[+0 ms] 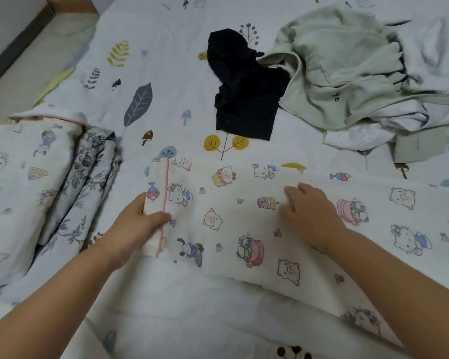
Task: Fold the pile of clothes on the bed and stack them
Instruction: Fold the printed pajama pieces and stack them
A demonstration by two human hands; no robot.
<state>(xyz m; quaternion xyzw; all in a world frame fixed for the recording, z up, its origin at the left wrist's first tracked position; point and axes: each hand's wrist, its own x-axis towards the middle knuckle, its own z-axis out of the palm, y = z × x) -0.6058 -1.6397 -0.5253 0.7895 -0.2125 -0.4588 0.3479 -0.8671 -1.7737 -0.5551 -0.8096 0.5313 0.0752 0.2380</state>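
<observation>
A white cartoon-print garment (244, 218) with pink piping lies stretched across the bed in front of me. My left hand (138, 221) grips its pink-trimmed left end, thumb on top and fingers underneath. My right hand (309, 213) rests on the middle of the same garment with its fingers slightly bent. A stack of folded clothes (44, 193) sits at the left: a matching cartoon-print piece beside a grey floral one. Unfolded clothes lie at the back: a black garment (244, 86), a pale green sweatshirt (335, 66) and white pieces (430, 55).
The bed sheet (166, 73) is white with leaf and mushroom prints. The bed's left edge runs along a light floor and a dark baseboard (13, 50) at the upper left.
</observation>
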